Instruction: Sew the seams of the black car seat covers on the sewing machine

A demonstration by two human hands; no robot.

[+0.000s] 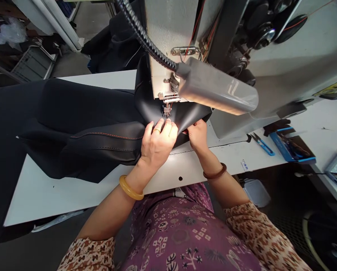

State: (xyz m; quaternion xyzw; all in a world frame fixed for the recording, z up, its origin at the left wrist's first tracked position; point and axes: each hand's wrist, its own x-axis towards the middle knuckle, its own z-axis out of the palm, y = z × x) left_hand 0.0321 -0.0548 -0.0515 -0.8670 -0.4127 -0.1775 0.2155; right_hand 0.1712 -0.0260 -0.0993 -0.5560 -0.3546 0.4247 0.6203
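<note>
Black leather-like material (89,105) lies over the sewing table, with orange stitching along one panel, and runs beneath the presser foot (166,109) of a large sewing machine (168,45). My left hand (159,141) rests on top of the material, fingers extended and slightly bent, fingertips just in front of the presser foot. To its right, my right hand (198,134) holds the raised edge of the material between thumb and fingers; some of its fingers are hidden under the fold. The needle tip is too small to make out.
A lamp (219,88) on a flexible neck hangs low over the sewing spot. Blue thread snips (263,144) and a blue box (292,145) lie to the right on the white table (160,184). More black material (114,41) is heaped behind the table.
</note>
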